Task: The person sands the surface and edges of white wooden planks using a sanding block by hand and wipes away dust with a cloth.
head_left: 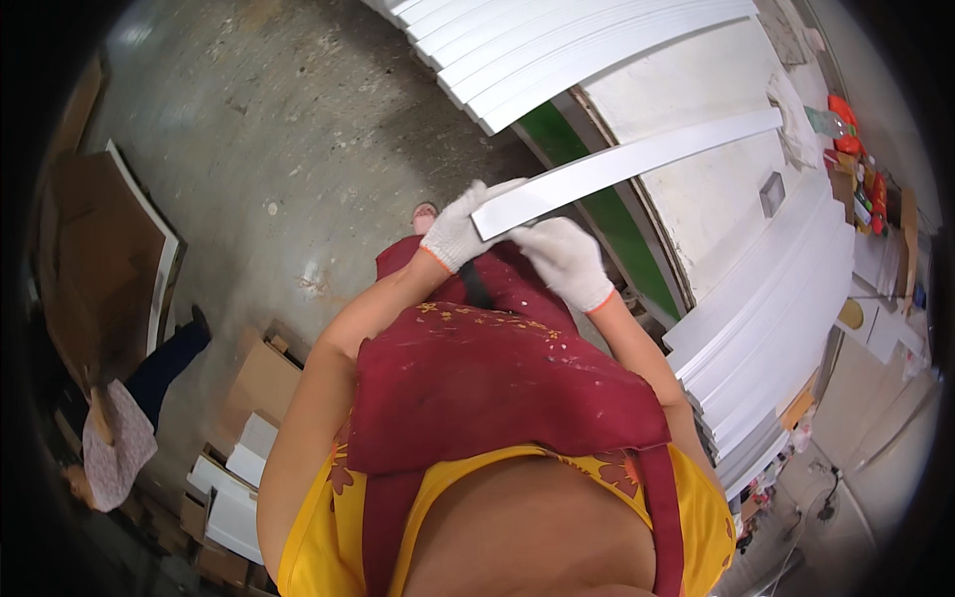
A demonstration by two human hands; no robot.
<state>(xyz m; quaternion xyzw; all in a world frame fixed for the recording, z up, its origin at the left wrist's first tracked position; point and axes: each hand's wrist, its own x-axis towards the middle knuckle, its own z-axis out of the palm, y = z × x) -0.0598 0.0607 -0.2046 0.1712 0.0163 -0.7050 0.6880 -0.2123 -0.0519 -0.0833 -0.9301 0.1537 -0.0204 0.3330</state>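
Observation:
A long flat white strip (617, 169) slants up to the right in front of me, its far end over the white work table. My left hand (463, 227), in a white knit glove with an orange cuff, grips the near end, with the fingers reaching behind it. My right hand (567, 261), gloved alike, is at the strip's lower edge close to that end. Its fingers are bunched together and point left; whether anything small is between them is hidden.
Stacks of white strips lie on the table (686, 80), one stack (557, 50) at the far side and another (766, 338) at right. Bottles and boxes (865, 189) stand beyond. To the left are a brown panel (109, 249), cartons (259, 383) and another person (119, 443).

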